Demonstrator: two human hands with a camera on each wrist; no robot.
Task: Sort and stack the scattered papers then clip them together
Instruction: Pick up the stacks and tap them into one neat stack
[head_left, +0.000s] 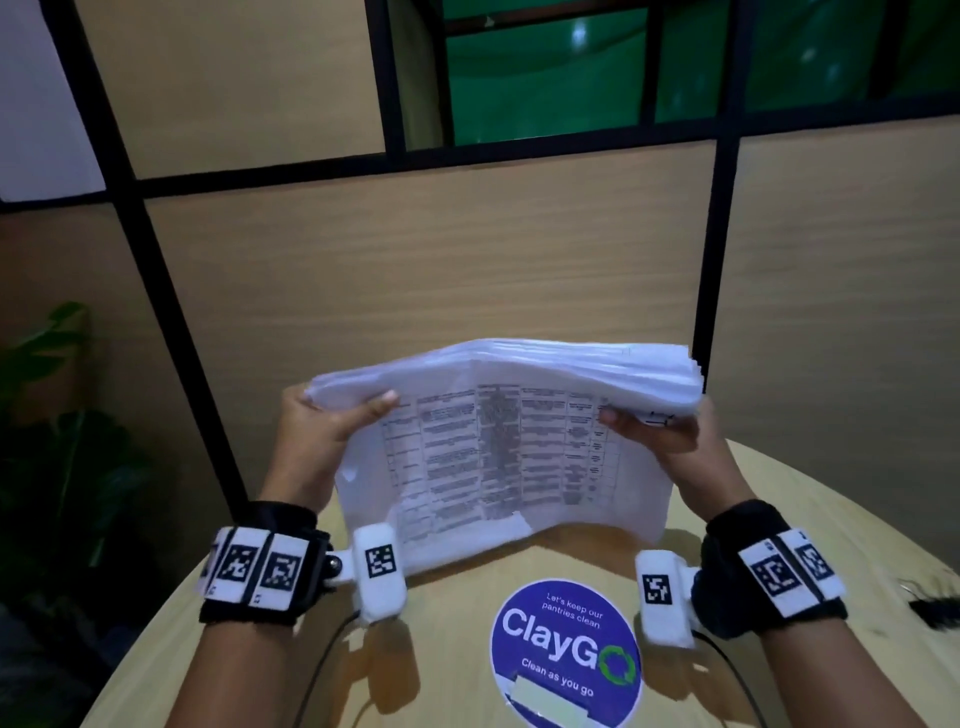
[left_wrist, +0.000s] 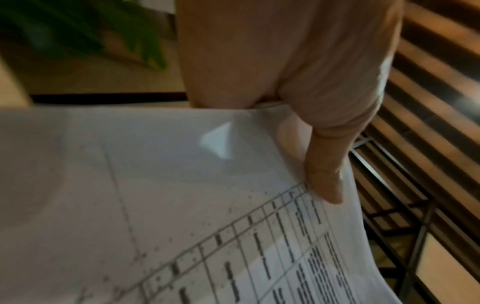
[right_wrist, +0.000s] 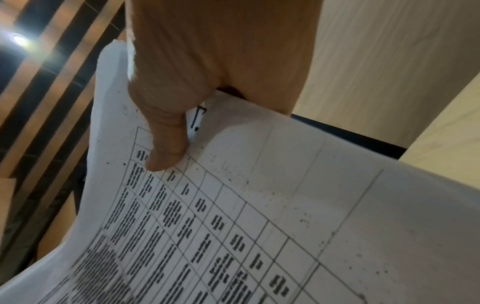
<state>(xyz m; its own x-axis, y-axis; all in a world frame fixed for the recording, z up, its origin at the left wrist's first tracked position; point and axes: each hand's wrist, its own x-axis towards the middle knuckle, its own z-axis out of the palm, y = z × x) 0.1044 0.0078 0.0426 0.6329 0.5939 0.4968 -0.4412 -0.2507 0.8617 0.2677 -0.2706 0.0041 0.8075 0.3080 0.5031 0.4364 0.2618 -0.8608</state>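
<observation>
A round blue sticker (head_left: 566, 652) on the wooden table (head_left: 810, 519) reads "Let's keep our pantries clean", "ClayGo" and "Clean as you go"; a pale strip of tape covers its near edge. The stack of papers (head_left: 509, 447) stands on its lower long edge on the table, just beyond the sticker, its upper edge bent over toward the wood-panel partition (head_left: 426, 260). The facing sheet carries a printed table of ruled columns; its text is too blurred to read.

The left hand (head_left: 317, 441) grips the stack's upper left corner, thumb laid on the printed face, fingers behind. The right hand (head_left: 660, 431) grips the upper right corner in the same way, thumb on the grid's margin. The top edges of the sheets fan unevenly at the right.

A small black object (head_left: 935, 603) lies at the table's right edge. Open tabletop shows right of the stack and on both sides of the sticker. Plant leaves (head_left: 57, 364) stand to the left, off the table.
</observation>
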